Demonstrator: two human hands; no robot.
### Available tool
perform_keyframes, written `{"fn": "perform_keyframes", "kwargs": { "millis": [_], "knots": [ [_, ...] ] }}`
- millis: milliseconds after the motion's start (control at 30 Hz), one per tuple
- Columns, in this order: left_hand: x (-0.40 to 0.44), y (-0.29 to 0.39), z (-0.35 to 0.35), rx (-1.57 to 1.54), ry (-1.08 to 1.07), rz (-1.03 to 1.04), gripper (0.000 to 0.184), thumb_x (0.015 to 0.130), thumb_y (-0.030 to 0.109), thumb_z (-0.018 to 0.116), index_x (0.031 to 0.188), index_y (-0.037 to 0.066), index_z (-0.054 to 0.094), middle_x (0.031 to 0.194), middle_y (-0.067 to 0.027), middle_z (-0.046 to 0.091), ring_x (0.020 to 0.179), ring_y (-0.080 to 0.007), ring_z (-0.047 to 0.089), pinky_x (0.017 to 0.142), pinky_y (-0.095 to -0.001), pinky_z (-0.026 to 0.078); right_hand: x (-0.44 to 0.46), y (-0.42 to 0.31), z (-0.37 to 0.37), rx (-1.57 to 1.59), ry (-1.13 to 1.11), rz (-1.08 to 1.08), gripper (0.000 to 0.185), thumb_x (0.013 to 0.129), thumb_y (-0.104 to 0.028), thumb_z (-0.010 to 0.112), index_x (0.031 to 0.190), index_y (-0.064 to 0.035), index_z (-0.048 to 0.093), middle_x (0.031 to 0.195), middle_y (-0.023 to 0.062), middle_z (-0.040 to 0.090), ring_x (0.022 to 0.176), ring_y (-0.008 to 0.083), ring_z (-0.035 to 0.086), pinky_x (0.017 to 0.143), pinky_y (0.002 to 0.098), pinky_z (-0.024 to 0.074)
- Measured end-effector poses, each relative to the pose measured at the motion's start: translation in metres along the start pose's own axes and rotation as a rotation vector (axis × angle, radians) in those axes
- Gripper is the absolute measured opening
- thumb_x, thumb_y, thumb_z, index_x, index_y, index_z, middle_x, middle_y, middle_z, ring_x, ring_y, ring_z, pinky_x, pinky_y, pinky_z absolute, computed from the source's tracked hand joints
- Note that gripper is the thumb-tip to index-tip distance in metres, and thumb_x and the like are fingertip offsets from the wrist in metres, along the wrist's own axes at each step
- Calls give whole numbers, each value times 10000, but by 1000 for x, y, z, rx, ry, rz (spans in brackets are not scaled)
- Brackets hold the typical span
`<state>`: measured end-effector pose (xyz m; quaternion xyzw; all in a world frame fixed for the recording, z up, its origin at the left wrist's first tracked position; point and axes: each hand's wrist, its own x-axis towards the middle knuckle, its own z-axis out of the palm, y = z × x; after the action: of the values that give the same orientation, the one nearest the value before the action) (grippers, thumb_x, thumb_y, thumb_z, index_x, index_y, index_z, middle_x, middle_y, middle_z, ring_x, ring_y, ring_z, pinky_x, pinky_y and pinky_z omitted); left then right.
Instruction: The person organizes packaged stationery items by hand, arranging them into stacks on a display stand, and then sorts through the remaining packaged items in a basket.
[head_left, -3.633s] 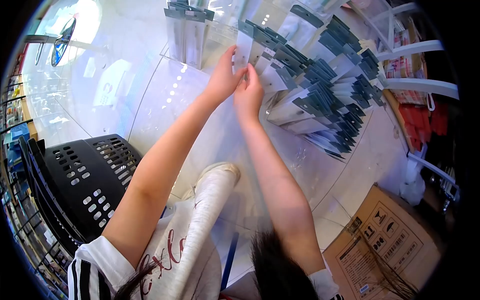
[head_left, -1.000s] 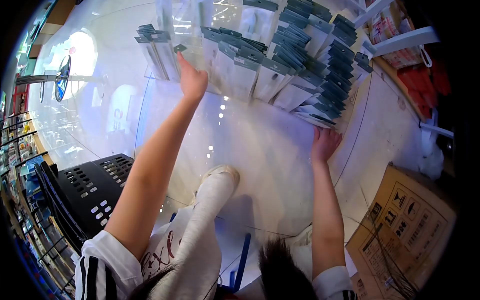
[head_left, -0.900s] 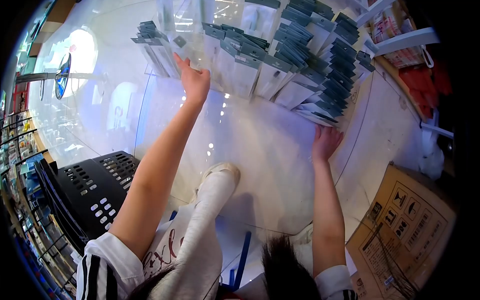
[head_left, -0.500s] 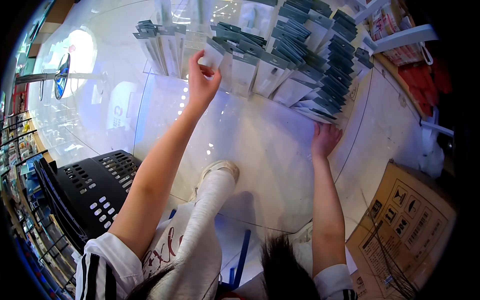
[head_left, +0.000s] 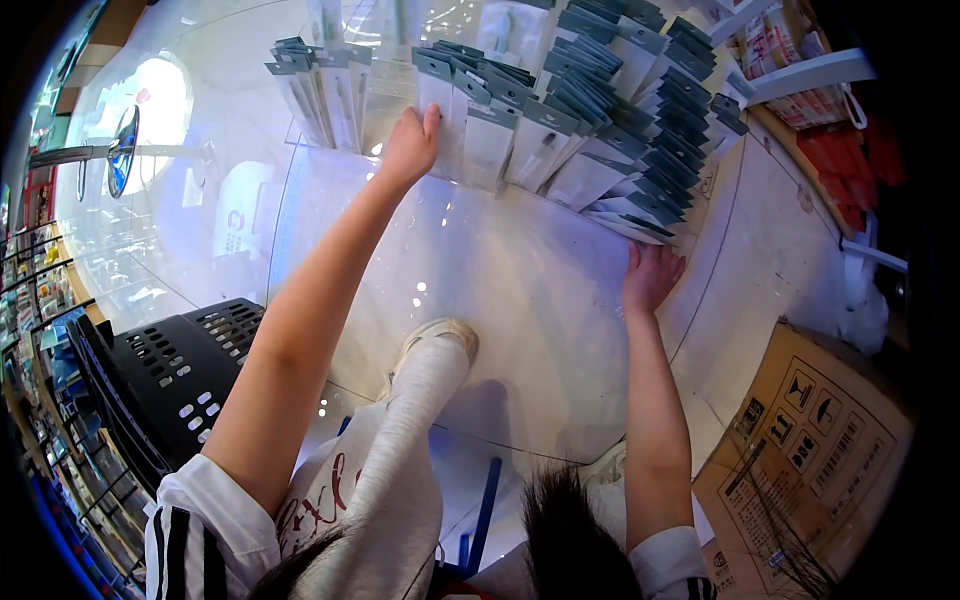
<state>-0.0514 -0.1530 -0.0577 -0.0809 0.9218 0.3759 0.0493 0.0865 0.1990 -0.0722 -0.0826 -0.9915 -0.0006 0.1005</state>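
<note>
Many clear packets with dark grey-green header cards stand in rows (head_left: 490, 140) on the floor. My left hand (head_left: 410, 145) pinches the lower left edge of the packet (head_left: 432, 88) at the left end of the near row. Further left stands a smaller group of packets (head_left: 335, 100), apart from that row. My right hand (head_left: 655, 277) rests with fingers spread at the near right corner of the packets, touching the lowest ones (head_left: 640, 222) or the floor beside them; nothing shows in it.
A black perforated basket (head_left: 180, 370) is at the left, with wire shelving (head_left: 70, 460) beyond it. A cardboard box (head_left: 810, 460) lies at the lower right. White rack bars (head_left: 815, 78) and red bags (head_left: 840, 170) are at the upper right. My shoe (head_left: 445, 340) is on the floor.
A packet gripped in my left hand moved from the gap onto the left end of the near row. Another packet joined the left group earlier. My right hand went from beside my left to the right corner.
</note>
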Motion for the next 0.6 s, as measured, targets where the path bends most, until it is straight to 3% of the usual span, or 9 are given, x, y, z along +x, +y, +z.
{"fn": "perform_keyframes", "kwargs": {
  "millis": [100,200,300,400,500,600],
  "knots": [
    [-6,9,-8,34,-118,-63,590,874,364,377,1151,-152,307,1078,-359,435,1032,-465,415,876,-413,349,0,0,-1,6,-46,15,293,788,-329,548,959,-91,539,1004,97,521,999,281,455,954,465,263],
    [-11,-3,1,-86,-59,193,594,871,331,385,1177,-161,256,1169,-366,354,1116,-444,352,936,-394,301,-1,2,1,-5,-55,20,291,789,-329,546,962,-95,539,1005,97,521,1001,282,454,952,468,263],
    [-17,4,-5,-134,-128,116,606,841,253,404,1222,-162,178,1232,-356,285,1178,-421,292,984,-380,249,-1,1,0,15,-45,17,286,790,-328,546,954,-94,542,999,99,524,994,284,458,952,470,262],
    [-21,0,5,17,36,84,626,790,179,419,1235,-165,144,1246,-355,267,1189,-425,272,1004,-361,223,1,0,0,26,29,-17,276,762,-321,577,872,-70,549,920,102,520,927,285,466,947,462,272],
    [-30,5,10,-211,71,54,692,734,144,452,1263,-140,107,1307,-320,200,1239,-401,194,1033,-397,136,0,5,8,2,93,-44,280,744,-320,594,837,-60,552,880,101,517,891,284,470,939,461,284],
    [-54,18,13,16,93,-19,734,710,151,489,1288,-98,110,1359,-261,141,1280,-359,109,1029,-462,41,-1,7,14,-8,86,-39,281,734,-323,598,840,-66,556,875,98,515,885,284,470,933,469,291]
  ]
}}
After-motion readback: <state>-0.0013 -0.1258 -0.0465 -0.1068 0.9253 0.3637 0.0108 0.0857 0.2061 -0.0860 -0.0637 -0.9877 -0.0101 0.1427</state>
